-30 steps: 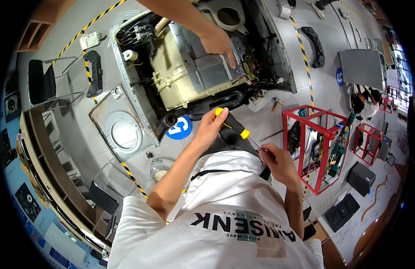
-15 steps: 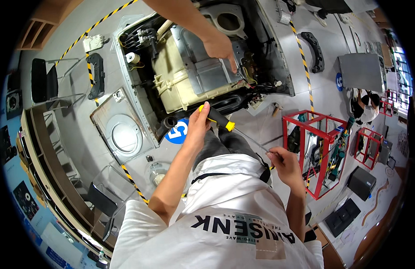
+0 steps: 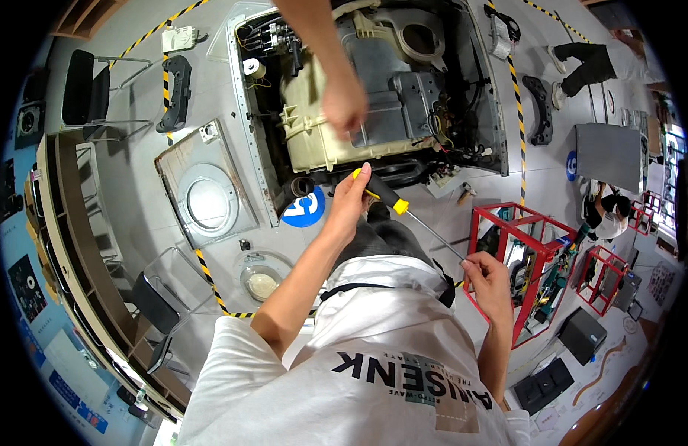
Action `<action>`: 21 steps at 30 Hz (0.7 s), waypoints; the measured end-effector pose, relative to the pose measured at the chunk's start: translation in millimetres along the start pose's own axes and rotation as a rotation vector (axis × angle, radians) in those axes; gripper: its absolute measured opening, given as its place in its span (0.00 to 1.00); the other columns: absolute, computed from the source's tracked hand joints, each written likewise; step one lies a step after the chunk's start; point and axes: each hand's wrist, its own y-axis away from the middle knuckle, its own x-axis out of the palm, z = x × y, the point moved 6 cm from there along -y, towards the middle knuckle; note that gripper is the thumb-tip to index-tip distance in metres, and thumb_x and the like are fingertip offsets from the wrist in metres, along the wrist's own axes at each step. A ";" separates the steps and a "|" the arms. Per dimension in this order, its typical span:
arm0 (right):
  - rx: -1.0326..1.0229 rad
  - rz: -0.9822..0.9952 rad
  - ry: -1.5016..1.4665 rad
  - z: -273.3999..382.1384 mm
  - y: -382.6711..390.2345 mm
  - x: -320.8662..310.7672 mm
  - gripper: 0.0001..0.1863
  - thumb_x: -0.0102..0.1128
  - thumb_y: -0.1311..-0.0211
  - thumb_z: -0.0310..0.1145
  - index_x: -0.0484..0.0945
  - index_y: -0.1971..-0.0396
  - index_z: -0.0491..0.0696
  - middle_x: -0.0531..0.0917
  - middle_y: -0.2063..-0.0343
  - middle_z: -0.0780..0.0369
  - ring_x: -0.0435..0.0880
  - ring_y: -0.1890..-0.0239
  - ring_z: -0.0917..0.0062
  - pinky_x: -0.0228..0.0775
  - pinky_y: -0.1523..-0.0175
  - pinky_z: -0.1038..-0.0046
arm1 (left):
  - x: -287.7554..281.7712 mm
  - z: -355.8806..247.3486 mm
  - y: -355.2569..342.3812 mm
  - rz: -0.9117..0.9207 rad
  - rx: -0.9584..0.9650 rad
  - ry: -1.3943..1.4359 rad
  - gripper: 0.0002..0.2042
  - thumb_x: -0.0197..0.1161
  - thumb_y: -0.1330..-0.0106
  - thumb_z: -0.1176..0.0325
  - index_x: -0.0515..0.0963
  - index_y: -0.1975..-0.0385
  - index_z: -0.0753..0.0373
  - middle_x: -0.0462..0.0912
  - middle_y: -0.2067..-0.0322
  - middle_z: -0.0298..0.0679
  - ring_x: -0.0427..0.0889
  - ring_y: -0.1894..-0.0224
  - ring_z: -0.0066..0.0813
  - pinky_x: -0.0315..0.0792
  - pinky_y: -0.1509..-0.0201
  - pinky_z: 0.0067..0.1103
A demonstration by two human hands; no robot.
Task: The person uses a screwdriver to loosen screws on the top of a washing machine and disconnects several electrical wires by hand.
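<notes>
Between my two hands a screwdriver (image 3: 389, 196) with a black and yellow handle is held at a slant. My left hand (image 3: 351, 199) pinches the handle's end, and the fingers of my right hand (image 3: 484, 276) are closed on the shaft's tip. Just beyond lies an opened washing machine (image 3: 314, 130), its cream plastic tub housing and grey plate exposed, with wires at its right and left corners. Another person's hand (image 3: 345, 104), blurred by motion, reaches in from the top over the housing, its fingers low near the grey plate.
A front panel with a round door opening (image 3: 208, 206) lies on the floor at left, near a clear round door piece (image 3: 262, 282). To the right stands a red-framed tool rack (image 3: 519, 264). Black chairs (image 3: 87, 89), striped floor tape (image 3: 519, 134) and a grey table (image 3: 609, 154) surround the spot.
The other person's hand has moved left and away from the wired right corner, its pointing finger now folded. My view has shifted a little; both my hands keep their hold on the screwdriver.
</notes>
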 end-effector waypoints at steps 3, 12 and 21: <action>-0.009 0.028 0.040 3.7 -1.8 2.6 0.08 0.60 0.40 0.30 0.78 0.71 0.39 0.70 0.88 0.67 0.65 0.83 0.87 0.56 0.77 0.80 | -6.1 -0.6 1.1 0.004 0.008 0.037 0.19 0.52 0.31 0.46 0.69 0.74 0.55 0.64 0.82 0.23 0.57 0.81 0.10 0.50 0.78 0.12; -0.014 0.084 0.092 25.1 -1.2 13.2 0.11 0.61 0.41 0.31 0.76 0.76 0.39 0.68 0.88 0.68 0.62 0.82 0.88 0.54 0.77 0.80 | -17.1 0.1 2.0 -0.013 -0.033 0.087 0.18 0.51 0.29 0.50 0.65 0.77 0.54 0.58 0.87 0.24 0.51 0.85 0.13 0.47 0.78 0.16; 0.043 0.023 0.208 17.5 0.2 -1.1 0.13 0.63 0.42 0.35 0.75 0.77 0.41 0.67 0.87 0.69 0.62 0.82 0.87 0.54 0.76 0.79 | -13.7 25.3 5.6 0.050 -0.119 0.141 0.19 0.49 0.29 0.49 0.64 0.77 0.55 0.59 0.86 0.25 0.52 0.85 0.14 0.47 0.79 0.15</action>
